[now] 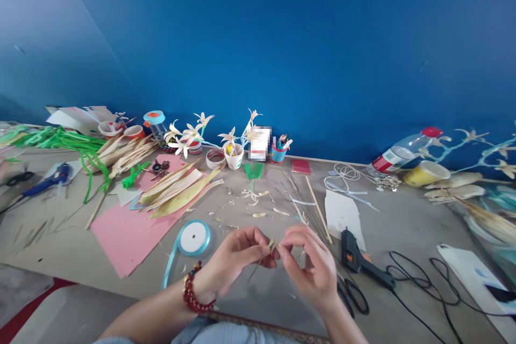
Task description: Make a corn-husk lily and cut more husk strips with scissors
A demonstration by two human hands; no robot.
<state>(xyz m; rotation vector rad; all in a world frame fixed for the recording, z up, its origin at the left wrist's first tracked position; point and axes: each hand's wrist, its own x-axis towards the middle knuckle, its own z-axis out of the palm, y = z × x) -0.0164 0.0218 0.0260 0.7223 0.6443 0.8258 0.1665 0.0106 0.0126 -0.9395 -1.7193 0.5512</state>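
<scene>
In front of me, my left hand (246, 248) pinches a thin wire stem, its lower end sticking out below the fingers. A small pale-green piece, like a strip of corn husk (271, 244), sits at the top of that stem by the thumb tip. My right hand (309, 266) is closed in a pinch right beside it; what lies between those fingertips is too small to make out. Left of my hands lies a spool of light-blue ribbon (194, 237) with its tail loose. Husk scraps (259, 215) and a husk flower (252, 197) lie just beyond.
A black glue gun (355, 258) with its cord and black-handled scissors (355, 296) lie at right. Dried husks (177, 193) rest on pink paper (121, 236) at left. Cups with husk flowers (233, 157) and a plastic bottle (397, 156) line the blue wall.
</scene>
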